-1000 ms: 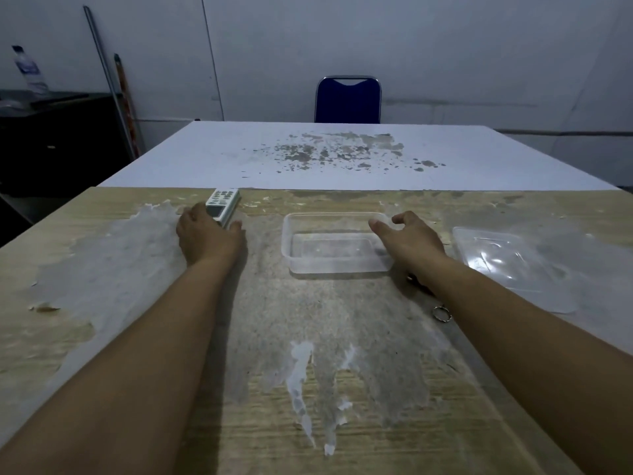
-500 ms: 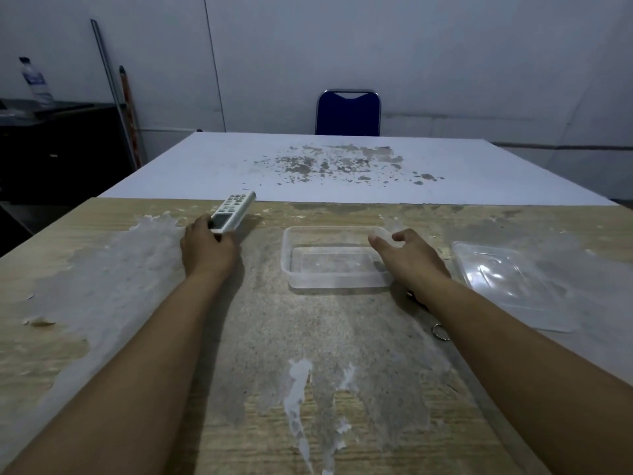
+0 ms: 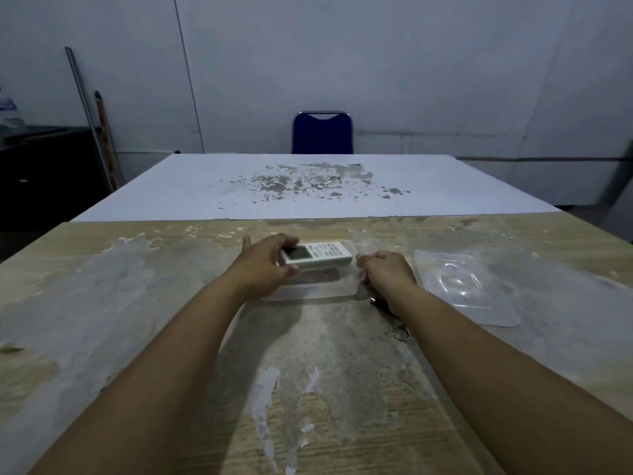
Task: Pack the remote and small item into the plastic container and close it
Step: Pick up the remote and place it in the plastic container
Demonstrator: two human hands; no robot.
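stretching across the whole foreground, a worn wooden table (image 3: 102,303) carries everything. the clear plastic container (image 3: 318,289) sits between the two hands, its lid (image 3: 469,286) lying flat just right of the right hand (image 3: 387,272). the left hand (image 3: 267,265) is clamped on the display end of the white remote (image 3: 317,254), holding it over the container. the right hand's fingers are curled at the container's right edge. a small keyring item (image 3: 400,333) lies just beside the right forearm.
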